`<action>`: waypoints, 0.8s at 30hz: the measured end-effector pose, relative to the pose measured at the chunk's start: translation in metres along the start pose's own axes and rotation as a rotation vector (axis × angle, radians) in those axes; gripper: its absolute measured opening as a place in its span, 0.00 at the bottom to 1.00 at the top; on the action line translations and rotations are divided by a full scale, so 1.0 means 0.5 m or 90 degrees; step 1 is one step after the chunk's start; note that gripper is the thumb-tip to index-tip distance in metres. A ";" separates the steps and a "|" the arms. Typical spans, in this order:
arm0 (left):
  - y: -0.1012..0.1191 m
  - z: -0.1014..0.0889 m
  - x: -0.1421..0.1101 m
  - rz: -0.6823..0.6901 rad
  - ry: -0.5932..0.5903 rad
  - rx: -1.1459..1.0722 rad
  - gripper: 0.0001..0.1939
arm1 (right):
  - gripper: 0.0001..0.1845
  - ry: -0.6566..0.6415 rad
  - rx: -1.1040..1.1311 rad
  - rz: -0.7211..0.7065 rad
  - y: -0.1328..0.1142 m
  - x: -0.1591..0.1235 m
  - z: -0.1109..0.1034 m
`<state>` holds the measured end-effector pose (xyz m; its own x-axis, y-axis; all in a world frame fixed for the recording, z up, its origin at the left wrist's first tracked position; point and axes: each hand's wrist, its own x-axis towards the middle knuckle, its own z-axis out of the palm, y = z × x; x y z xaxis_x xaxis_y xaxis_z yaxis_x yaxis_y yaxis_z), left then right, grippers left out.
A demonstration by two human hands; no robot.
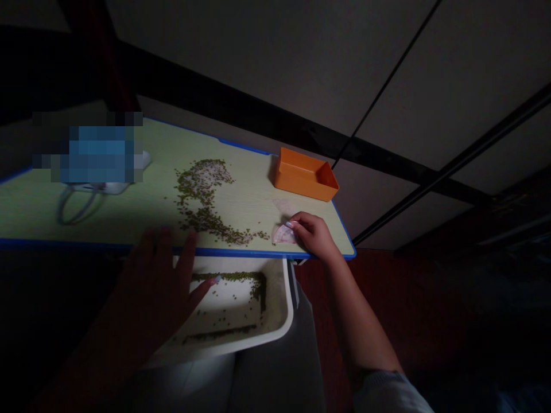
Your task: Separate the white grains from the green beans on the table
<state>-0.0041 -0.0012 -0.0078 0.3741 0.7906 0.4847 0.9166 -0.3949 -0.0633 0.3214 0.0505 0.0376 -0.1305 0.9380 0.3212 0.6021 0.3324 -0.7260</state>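
Note:
My right hand (pixel 315 233) pinches a small, pale, see-through packet with pinkish marks (pixel 283 233) near the table's right end. Its exact kind is hard to make out in the dim light. Dark and spread, my left hand (pixel 159 269) hovers by the front edge with nothing visible in it, partly covering a white bin (pixel 282 330). Small green beans (pixel 232 276) lie along the inside of that bin. On the table, a curved spread of green beans mixed with white grains (pixel 204 178) reaches toward the packet.
An orange open box (pixel 305 175) stands at the back right of the pale, blue-edged table (pixel 245 195). At the left, a blurred-out blue-screened object (pixel 101 152) sits on a white base with a looped cord (pixel 80 212). Cabinet panels (pixel 267 63) rise behind.

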 end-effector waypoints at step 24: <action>0.003 -0.015 0.008 -0.028 -0.033 -0.044 0.41 | 0.16 -0.031 0.117 0.057 -0.022 -0.012 -0.008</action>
<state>-0.0022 -0.0023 0.0004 0.3420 0.8302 0.4403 0.9210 -0.3892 0.0186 0.3186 0.0410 0.0462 -0.1242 0.9667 0.2238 0.4592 0.2559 -0.8507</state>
